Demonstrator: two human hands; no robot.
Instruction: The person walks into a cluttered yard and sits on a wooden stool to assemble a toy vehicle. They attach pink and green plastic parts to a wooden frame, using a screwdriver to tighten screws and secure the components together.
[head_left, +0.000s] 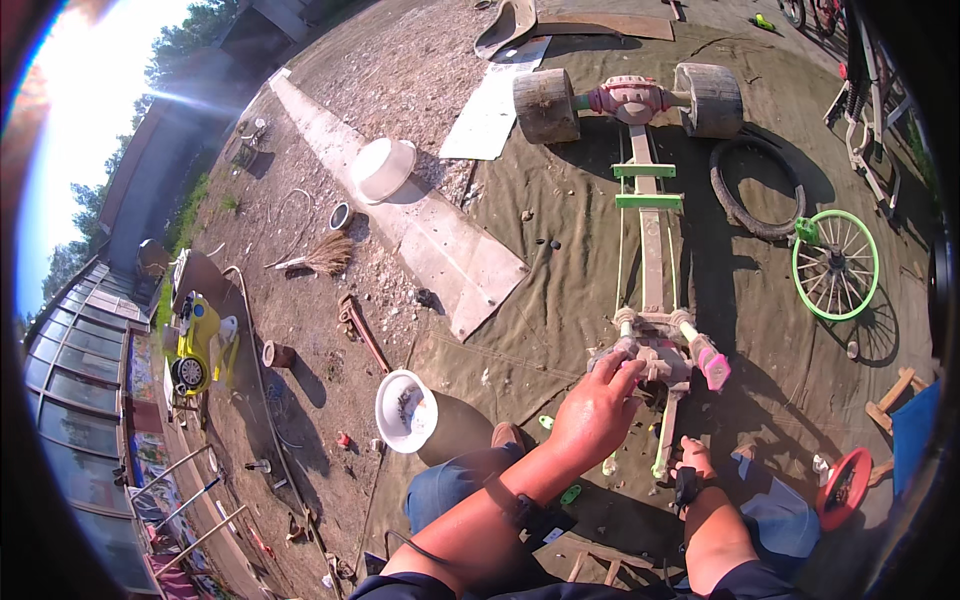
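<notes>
A long mud-coloured chassis frame [652,255] lies in front of me, with green crosspieces [648,202] and pink parts. Two drum-like wheels [548,106] sit on an axle with a round pinkish housing [636,100] at its far end. My left hand [596,418] is closed at the left side of the frame's near end, fingertips on a knobbly joint there. A pink-tipped arm [712,368] sticks out on the right of that end. My right hand [694,458] is lower, right of the frame's near bar, fingers curled; what they hold is hidden.
A white bucket [406,412] stands left of my knee, near a pipe wrench [362,330]. Beyond are a long board [440,250], a white basin [383,170] and a broom [325,254]. On the right are a tyre [750,215], a green-rimmed wheel [836,265] and a red bowl [845,490].
</notes>
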